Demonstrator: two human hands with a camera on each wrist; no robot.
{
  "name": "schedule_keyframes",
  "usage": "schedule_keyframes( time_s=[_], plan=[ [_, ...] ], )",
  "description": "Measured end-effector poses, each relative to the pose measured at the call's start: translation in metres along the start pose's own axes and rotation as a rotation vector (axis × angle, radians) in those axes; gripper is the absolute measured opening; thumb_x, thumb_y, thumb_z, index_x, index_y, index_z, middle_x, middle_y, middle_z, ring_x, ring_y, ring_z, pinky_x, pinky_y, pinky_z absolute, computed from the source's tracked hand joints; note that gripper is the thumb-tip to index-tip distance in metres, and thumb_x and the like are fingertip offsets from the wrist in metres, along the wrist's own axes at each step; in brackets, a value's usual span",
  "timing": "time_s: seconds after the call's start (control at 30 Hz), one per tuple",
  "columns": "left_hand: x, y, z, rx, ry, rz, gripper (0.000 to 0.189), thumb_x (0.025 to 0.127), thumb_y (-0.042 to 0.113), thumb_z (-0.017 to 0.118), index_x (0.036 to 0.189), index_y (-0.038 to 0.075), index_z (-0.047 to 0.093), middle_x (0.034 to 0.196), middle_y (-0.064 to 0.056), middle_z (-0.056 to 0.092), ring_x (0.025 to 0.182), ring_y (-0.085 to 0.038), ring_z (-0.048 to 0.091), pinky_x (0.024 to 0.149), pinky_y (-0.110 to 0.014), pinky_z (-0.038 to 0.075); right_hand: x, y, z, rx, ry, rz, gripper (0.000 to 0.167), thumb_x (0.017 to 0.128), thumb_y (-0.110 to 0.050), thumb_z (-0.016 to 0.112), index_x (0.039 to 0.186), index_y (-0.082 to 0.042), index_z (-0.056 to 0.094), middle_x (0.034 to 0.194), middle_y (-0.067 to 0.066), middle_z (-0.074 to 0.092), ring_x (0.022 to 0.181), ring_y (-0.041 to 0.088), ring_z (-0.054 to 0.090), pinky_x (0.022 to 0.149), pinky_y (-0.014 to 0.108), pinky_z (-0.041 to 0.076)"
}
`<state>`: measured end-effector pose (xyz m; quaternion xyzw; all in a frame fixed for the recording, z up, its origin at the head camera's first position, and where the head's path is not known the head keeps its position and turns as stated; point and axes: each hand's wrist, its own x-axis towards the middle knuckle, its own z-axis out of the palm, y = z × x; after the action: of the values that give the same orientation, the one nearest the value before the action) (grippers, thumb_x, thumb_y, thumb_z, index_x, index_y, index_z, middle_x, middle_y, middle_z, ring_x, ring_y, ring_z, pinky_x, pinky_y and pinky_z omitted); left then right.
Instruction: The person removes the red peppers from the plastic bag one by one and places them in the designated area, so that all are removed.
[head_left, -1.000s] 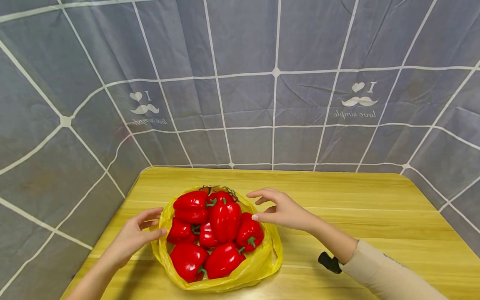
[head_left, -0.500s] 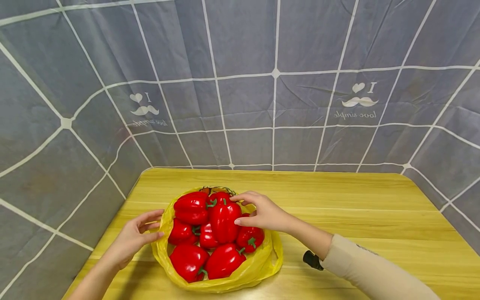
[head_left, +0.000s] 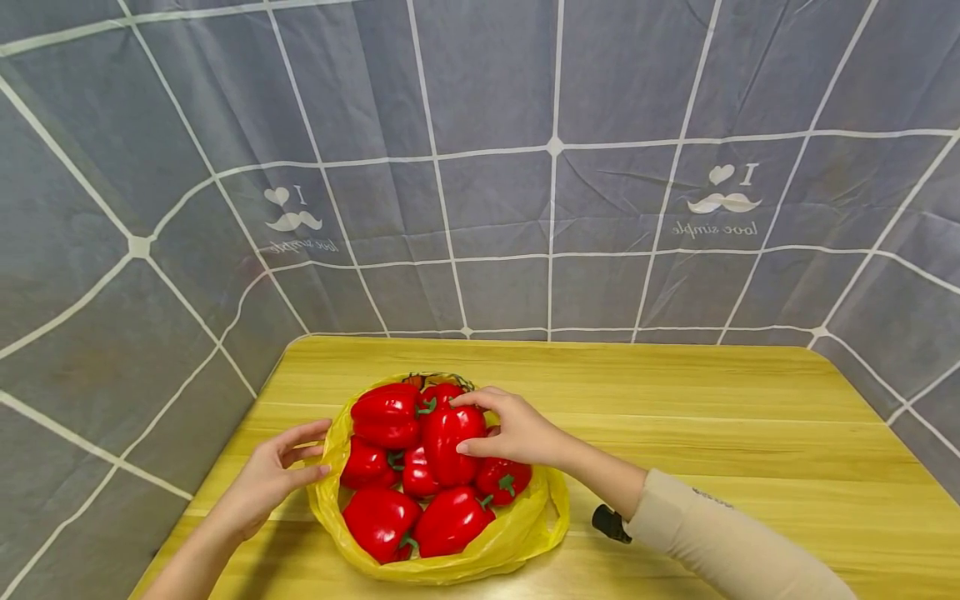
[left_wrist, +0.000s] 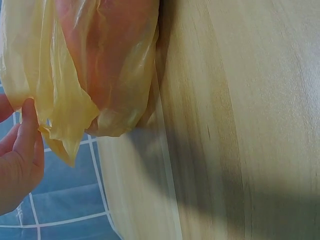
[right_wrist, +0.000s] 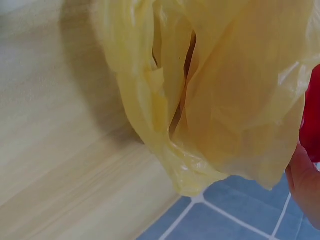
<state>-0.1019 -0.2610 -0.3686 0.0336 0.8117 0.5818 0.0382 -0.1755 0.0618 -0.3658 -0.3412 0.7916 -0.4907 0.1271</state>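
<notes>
Since the top pepper (head_left: pixel 444 452) seems light, firm and slippery, the right hand (head_left: pixel 513 429) suitably grasps its far end, while the left hand (head_left: pixel 273 471) touches the bag (head_left: pixel 517 533), grip unclear.

The left hand (left_wrist: pixel 19 169) touches a loose edge of a yellow bag (left_wrist: pixel 32 50) with its fingers (left_wrist: pixel 29 120). Through the bag's thin film shows a blurred reddish shape (left_wrist: pixel 112 35). It rests on a wood-grain worktop (left_wrist: pixel 260 100), crossed by shadow (left_wrist: pixel 200 182); a blue, white-lined cloth (left_wrist: pixel 65 197) shows at lower left.
</notes>
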Motion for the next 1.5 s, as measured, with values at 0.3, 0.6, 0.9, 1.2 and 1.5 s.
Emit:
schedule_keyframes(
  time_s=[0.3,0.6,0.9,1.2,1.5],
  plan=[
    [0.000,0.000,0.002,0.021,0.012,-0.024,0.060,0.080,-0.004,0.067,0.133,-0.013,0.039,0.129,-0.026,0.046,0.095,-0.001,0.052,0.075,-0.021,0.050,-0.001,-0.002,0.001,0.037,0.021,0.022,0.050,0.079,-0.013,0.075,0.124,-0.004,0.056,0.119,0.010,0.052,0.103,0.026,0.054,0.073,0.027,0.053],
    [-0.001,-0.001,0.002,0.029,0.015,-0.016,0.060,0.079,-0.004,0.068,0.132,-0.013,0.040,0.127,-0.025,0.047,0.095,-0.003,0.053,0.075,-0.022,0.050,-0.003,-0.002,-0.005,0.020,0.050,-0.002,0.048,0.080,-0.015,0.074,0.124,-0.009,0.057,0.124,0.010,0.053,0.110,0.027,0.050,0.072,0.026,0.054],
    [-0.001,-0.003,0.003,0.016,0.023,-0.013,0.061,0.078,-0.004,0.069,0.132,-0.013,0.041,0.124,-0.019,0.051,0.094,-0.001,0.053,0.075,-0.022,0.050,-0.008,-0.011,-0.018,0.039,0.053,-0.025,0.047,0.080,-0.015,0.073,0.125,-0.012,0.059,0.124,0.004,0.055,0.112,0.022,0.050,0.075,0.027,0.053],
    [0.000,-0.005,0.006,0.019,0.013,-0.007,0.059,0.080,-0.006,0.066,0.132,-0.015,0.039,0.129,-0.028,0.045,0.094,0.000,0.052,0.075,-0.022,0.050,-0.009,-0.012,-0.034,0.060,0.084,-0.066,0.048,0.080,-0.013,0.074,0.125,-0.009,0.059,0.125,0.007,0.055,0.114,0.024,0.050,0.075,0.029,0.053],
    [-0.001,-0.004,0.006,0.021,0.020,0.001,0.058,0.080,-0.007,0.065,0.132,-0.015,0.040,0.129,-0.029,0.044,0.094,0.000,0.053,0.075,-0.022,0.051,-0.016,-0.008,-0.055,0.067,0.126,-0.026,0.046,0.081,-0.014,0.073,0.126,-0.011,0.059,0.124,0.007,0.055,0.110,0.026,0.051,0.075,0.031,0.054]
  ],
)
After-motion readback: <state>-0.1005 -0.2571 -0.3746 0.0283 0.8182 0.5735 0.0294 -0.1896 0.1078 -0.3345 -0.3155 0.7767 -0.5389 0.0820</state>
